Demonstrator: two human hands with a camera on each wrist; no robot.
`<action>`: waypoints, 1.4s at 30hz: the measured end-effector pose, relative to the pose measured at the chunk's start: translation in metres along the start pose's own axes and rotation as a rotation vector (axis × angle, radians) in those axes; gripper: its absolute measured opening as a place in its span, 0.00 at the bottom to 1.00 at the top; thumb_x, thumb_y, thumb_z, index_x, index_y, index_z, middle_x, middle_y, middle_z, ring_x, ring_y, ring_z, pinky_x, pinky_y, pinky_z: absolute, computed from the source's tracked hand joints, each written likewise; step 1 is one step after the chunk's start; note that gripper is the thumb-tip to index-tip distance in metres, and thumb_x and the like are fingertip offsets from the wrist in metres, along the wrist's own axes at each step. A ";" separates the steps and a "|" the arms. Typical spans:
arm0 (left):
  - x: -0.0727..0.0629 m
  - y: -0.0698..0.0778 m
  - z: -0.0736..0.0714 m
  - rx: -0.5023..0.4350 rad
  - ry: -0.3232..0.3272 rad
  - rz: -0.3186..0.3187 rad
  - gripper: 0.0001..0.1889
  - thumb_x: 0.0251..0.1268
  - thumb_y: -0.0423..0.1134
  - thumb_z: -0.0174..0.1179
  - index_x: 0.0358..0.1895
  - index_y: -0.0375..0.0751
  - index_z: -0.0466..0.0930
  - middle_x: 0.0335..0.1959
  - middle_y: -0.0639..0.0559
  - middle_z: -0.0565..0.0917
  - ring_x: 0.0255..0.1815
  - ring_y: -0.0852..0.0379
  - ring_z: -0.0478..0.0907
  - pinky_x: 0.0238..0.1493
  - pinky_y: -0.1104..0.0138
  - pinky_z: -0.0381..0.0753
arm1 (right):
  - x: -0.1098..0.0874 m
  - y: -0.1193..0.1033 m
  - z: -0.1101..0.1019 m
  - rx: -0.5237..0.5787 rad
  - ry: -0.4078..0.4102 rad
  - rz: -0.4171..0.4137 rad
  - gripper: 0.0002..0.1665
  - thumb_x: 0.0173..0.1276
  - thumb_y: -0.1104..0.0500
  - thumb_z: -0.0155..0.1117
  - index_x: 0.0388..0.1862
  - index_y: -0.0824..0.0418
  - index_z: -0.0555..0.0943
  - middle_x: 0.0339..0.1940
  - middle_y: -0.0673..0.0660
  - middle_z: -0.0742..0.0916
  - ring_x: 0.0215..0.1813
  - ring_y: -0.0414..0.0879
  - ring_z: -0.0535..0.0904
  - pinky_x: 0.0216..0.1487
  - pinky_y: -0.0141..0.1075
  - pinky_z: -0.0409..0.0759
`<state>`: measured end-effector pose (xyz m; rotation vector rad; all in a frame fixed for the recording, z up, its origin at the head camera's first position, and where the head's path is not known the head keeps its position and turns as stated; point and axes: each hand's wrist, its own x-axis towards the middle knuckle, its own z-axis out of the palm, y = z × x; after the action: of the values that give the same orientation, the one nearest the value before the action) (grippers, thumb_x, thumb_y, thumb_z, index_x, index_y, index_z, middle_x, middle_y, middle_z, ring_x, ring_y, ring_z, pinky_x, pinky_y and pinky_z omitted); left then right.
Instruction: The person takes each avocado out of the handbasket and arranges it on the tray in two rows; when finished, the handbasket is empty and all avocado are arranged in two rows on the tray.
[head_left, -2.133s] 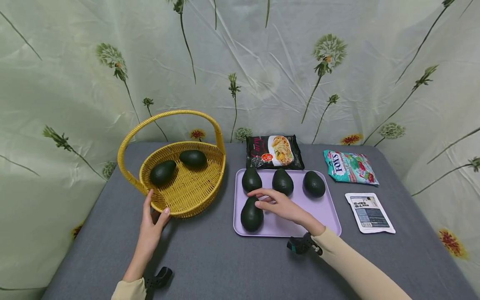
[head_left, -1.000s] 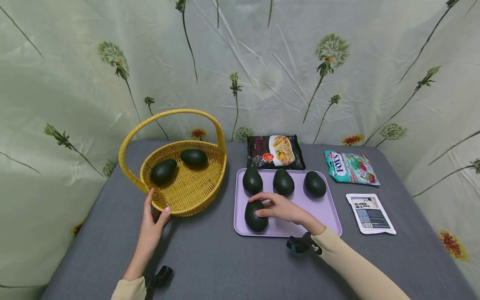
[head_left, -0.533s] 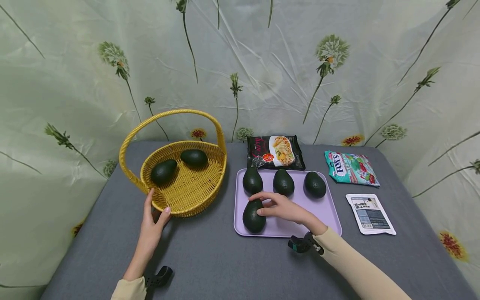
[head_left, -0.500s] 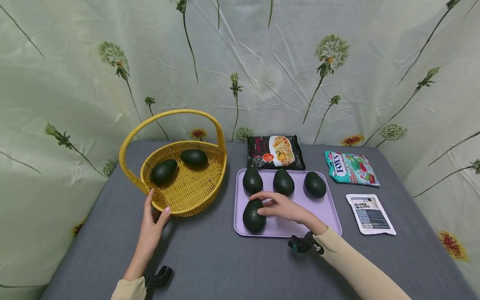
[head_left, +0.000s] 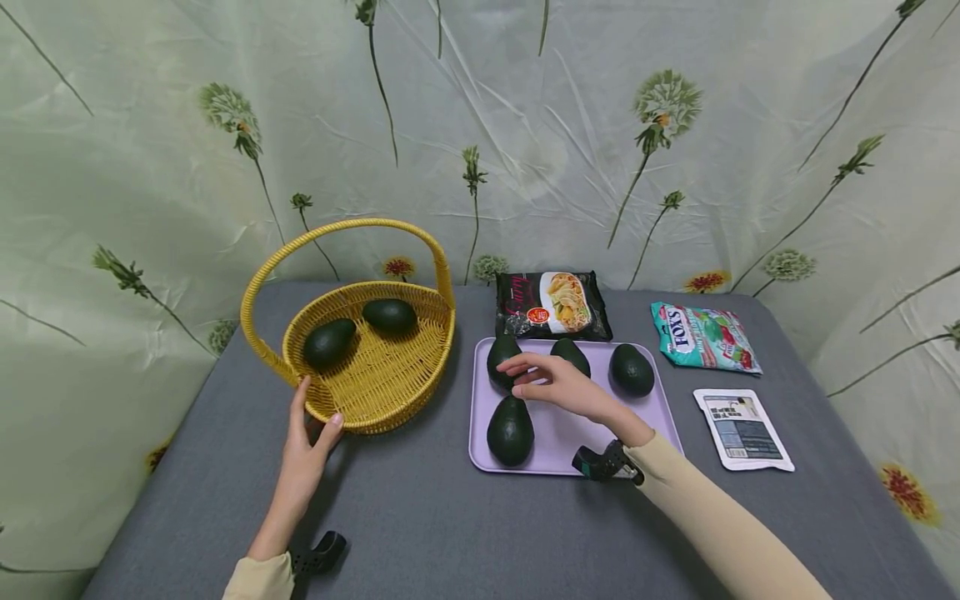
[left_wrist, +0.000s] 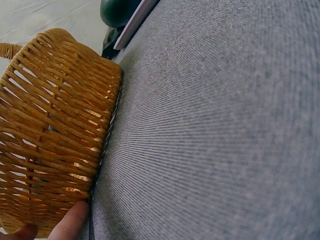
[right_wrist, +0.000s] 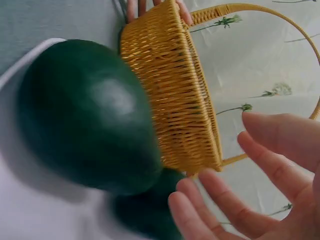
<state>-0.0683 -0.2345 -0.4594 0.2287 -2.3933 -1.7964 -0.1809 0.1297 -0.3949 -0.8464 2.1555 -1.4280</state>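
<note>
My left hand (head_left: 303, 457) grips the near left side of a yellow wicker basket (head_left: 367, 400), and its fingertips also show against the weave in the left wrist view. Two dark green avocados, one left (head_left: 330, 343) and one farther back (head_left: 390, 317), lie inside. Over the lilac tray (head_left: 577, 446) my right hand (head_left: 562, 387) hovers with fingers spread and nothing held. Just below its fingertips lies the front avocado (head_left: 511, 432). The back-left avocado (head_left: 503, 358) and the middle avocado (head_left: 572, 354) are partly covered by that hand; the right avocado (head_left: 632, 370) shows whole.
Behind the tray lies a black curry noodle packet (head_left: 552, 306). To its right are a teal FOX'S candy bag (head_left: 705, 337) and a white labelled pouch (head_left: 742, 428). A grey cloth (head_left: 420, 525) covers the table, with a flower-printed curtain (head_left: 525, 125) behind.
My right hand took hold of the front avocado, shifted it slightly and has let it go, rising away toward the back of the tray. My left hand and the basket have stayed put.
</note>
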 end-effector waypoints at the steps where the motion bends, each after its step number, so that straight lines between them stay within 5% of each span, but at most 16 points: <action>1: 0.000 0.000 0.000 0.002 0.000 0.000 0.40 0.74 0.40 0.51 0.77 0.60 0.33 0.76 0.44 0.41 0.70 0.37 0.53 0.58 0.44 0.62 | 0.005 -0.002 -0.001 0.002 -0.003 -0.010 0.22 0.69 0.62 0.61 0.61 0.65 0.75 0.56 0.65 0.80 0.56 0.59 0.76 0.52 0.43 0.75; 10: 0.000 0.001 0.000 -0.007 0.003 0.006 0.39 0.74 0.40 0.51 0.78 0.58 0.35 0.76 0.45 0.40 0.69 0.37 0.54 0.57 0.46 0.65 | 0.074 -0.033 0.002 0.130 -0.074 -0.119 0.22 0.69 0.67 0.58 0.62 0.69 0.73 0.59 0.63 0.78 0.59 0.59 0.74 0.54 0.41 0.75; 17: -0.001 -0.001 0.001 -0.001 -0.002 0.014 0.39 0.74 0.39 0.51 0.78 0.58 0.35 0.76 0.45 0.40 0.68 0.39 0.56 0.46 0.79 0.68 | 0.133 -0.050 0.015 0.103 -0.092 -0.129 0.24 0.70 0.67 0.57 0.64 0.70 0.71 0.60 0.64 0.77 0.61 0.56 0.72 0.55 0.38 0.73; 22: -0.001 0.000 0.001 -0.019 0.000 0.026 0.39 0.74 0.38 0.51 0.78 0.57 0.35 0.76 0.44 0.41 0.68 0.38 0.56 0.44 0.83 0.67 | 0.164 -0.053 0.026 0.049 -0.085 -0.099 0.24 0.70 0.67 0.56 0.65 0.67 0.71 0.62 0.64 0.75 0.63 0.58 0.70 0.55 0.39 0.72; 31: 0.000 0.000 0.000 -0.028 0.001 0.039 0.39 0.74 0.36 0.51 0.78 0.56 0.35 0.76 0.44 0.39 0.68 0.36 0.55 0.43 0.83 0.69 | 0.190 -0.055 0.048 -0.015 -0.028 0.045 0.28 0.69 0.69 0.57 0.68 0.62 0.70 0.70 0.57 0.69 0.70 0.53 0.62 0.61 0.42 0.68; 42: 0.000 0.001 0.000 -0.047 0.004 0.020 0.40 0.74 0.37 0.51 0.78 0.57 0.35 0.76 0.45 0.38 0.68 0.37 0.54 0.42 0.83 0.70 | 0.199 -0.052 0.068 -0.176 -0.117 0.133 0.36 0.67 0.71 0.55 0.74 0.57 0.62 0.74 0.57 0.61 0.73 0.53 0.56 0.65 0.44 0.62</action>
<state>-0.0686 -0.2339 -0.4585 0.2024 -2.3385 -1.8395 -0.2694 -0.0674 -0.3750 -0.8097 2.2262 -1.1105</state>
